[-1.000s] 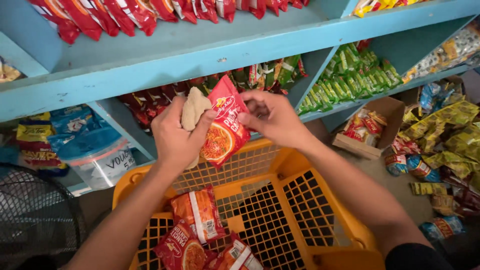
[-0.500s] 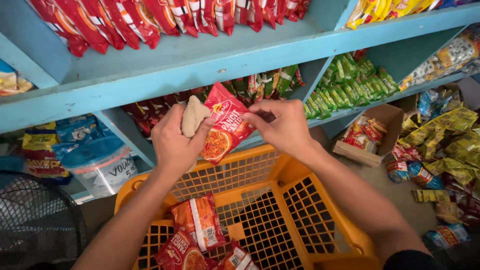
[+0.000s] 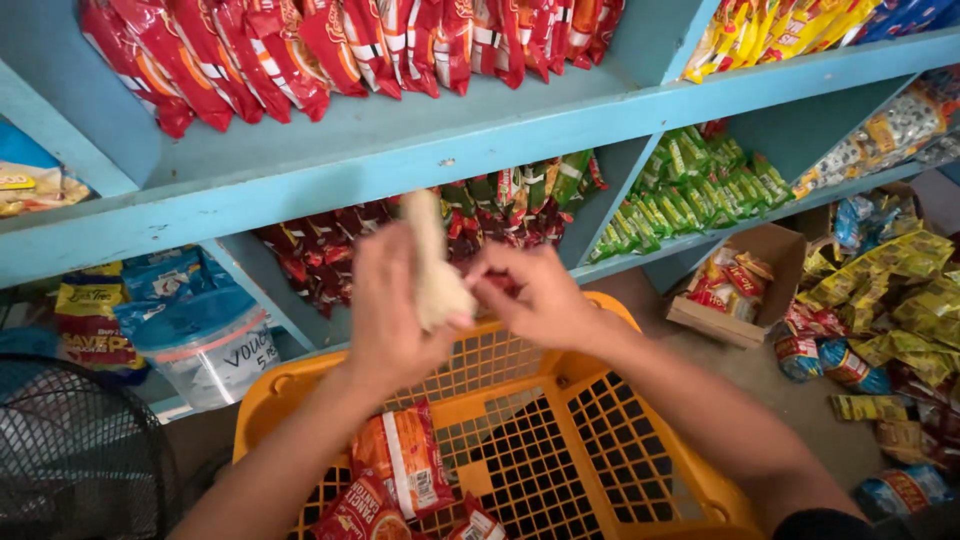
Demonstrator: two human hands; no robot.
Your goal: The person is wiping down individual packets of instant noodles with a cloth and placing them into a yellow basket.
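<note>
Beige cloth (image 3: 432, 270) bunched upright in closed left hand (image 3: 392, 310); right hand (image 3: 535, 297) pinches a mostly hidden red packet (image 3: 497, 285) against it, above orange basket (image 3: 600, 420), seemingly for wiping.

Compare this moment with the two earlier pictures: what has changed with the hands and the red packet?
The red snack packet, held up flat between both hands before, is now almost hidden behind the right hand, which has closed in toward the left hand. The pale cloth in the left hand now stands upright and blurred. The orange basket, its packets and the blue shelves stayed as they were.
</note>
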